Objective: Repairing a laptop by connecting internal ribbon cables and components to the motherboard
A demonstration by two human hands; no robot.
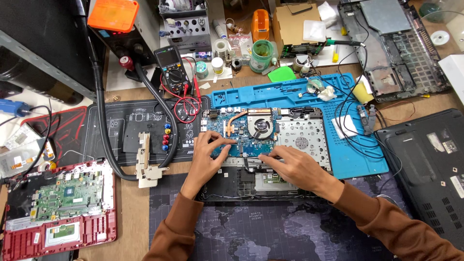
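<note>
left hand (207,155): sits on the left part of the blue motherboard (241,130), fingers curled, with the tips pressing down on the board near its lower left edge. Can't really tell if it's pinching anything small, looks more like it's just pushing on the board.
right hand (292,164): lies flat-ish along the bottom edge of the board, fingers stretched out to the left and the tips touching near the black strip in the middle. Nothing visibly gripped.
motherboard: sits inside the opened laptop base (270,186), dead centre of the bench, partly on the blue silicone repair mat (357,159) and partly on the dark world-map desk mat (270,232).
cooling: copper heat pipe (235,121) runs to the round fan (261,126) at the top middle of the board.
left side: a red laptop (58,208) lies opened up with its green board showing, near the front left corner.
back: multimeter (172,67) with red leads stands just behind the black mat (125,130), and a thick black hose (104,130) curves across that mat.
right side: a closed black laptop (425,164) lies bottom up, with an empty laptop shell (391,43) behind it.
</note>
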